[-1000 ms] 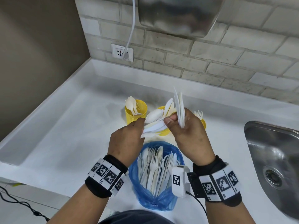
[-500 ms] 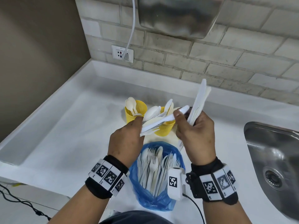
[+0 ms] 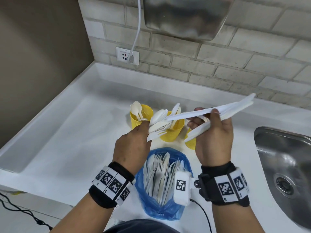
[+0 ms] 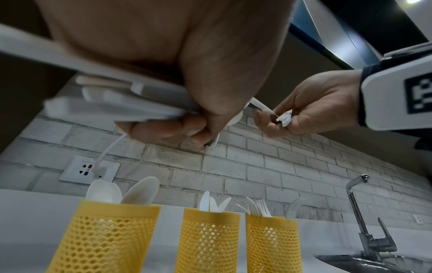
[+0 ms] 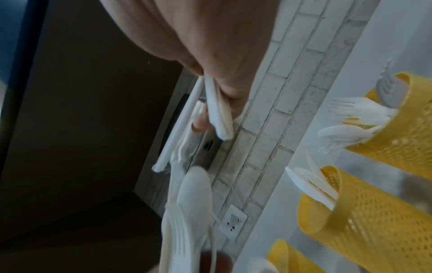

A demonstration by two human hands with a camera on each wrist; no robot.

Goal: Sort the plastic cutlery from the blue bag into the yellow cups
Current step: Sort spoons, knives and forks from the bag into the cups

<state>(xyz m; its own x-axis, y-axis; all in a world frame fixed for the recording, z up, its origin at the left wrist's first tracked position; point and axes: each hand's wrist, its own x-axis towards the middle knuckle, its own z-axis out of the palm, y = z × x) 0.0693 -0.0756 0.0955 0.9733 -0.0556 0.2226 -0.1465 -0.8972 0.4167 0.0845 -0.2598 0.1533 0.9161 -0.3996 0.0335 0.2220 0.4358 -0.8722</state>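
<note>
White counter [image 3: 70, 132] meets a brick wall. Toward its back edge stand three yellow cups [image 3: 171, 132]; the left cup [image 3: 142, 115] holds spoons. Nearer the front edge, the blue bag [image 3: 161, 211] holds mixed cutlery. The left hand [image 3: 133, 147] grips a mixed bundle [image 3: 157, 125]; the right hand [image 3: 213, 138] clasps knives [image 3: 218, 110]. From the left wrist, the middle cup [image 4: 209, 238] holds knives, the right cup [image 4: 272, 242] forks. The right wrist view shows fingers [image 5: 231, 88] curled round handles.

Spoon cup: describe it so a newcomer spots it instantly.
On the white counter below the wall socket, three yellow mesh cups stand in a row. The spoon cup is the leftmost, farthest from the sink; only it holds rounded spoon bowls.
</note>
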